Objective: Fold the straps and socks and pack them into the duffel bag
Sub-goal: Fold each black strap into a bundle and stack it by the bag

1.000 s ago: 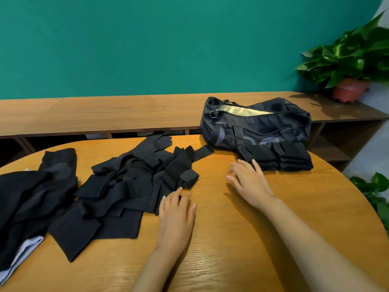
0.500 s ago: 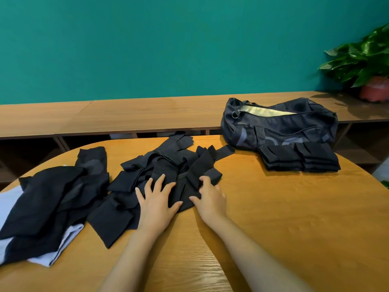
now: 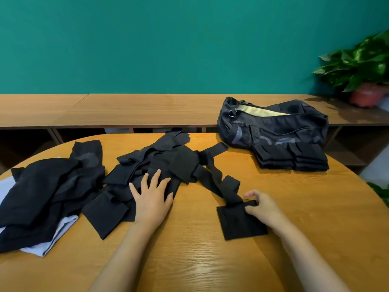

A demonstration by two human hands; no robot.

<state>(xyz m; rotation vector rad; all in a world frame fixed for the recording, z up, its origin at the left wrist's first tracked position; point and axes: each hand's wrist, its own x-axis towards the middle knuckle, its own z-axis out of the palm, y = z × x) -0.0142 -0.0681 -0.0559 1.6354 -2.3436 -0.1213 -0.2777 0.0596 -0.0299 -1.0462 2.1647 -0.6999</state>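
Strap [image 3: 212, 178]: long axis ran from the grip away and leftward into the pile [image 3: 172, 159]
Right hand [image 3: 264, 207]: pinched its near end
Left hand [image 3: 151, 196]: lay flat on the pile

Open lane: bare wood of the round wooden table [image 3: 294, 207] right of centre, between the tangled heap of black elastic straps [image 3: 168, 163] and the stack of folded black straps [image 3: 292, 158]. One long black elastic strap [image 3: 212, 178] cuts diagonally across it, from the heap to the right hand [image 3: 263, 207] pinching it. The folded stack sits just in front of the dark navy fabric duffel bag [image 3: 273, 127], blocking a front approach; the bag's top zip gap is open from above. Left side is blocked by a pile of dark garments [image 3: 48, 192]
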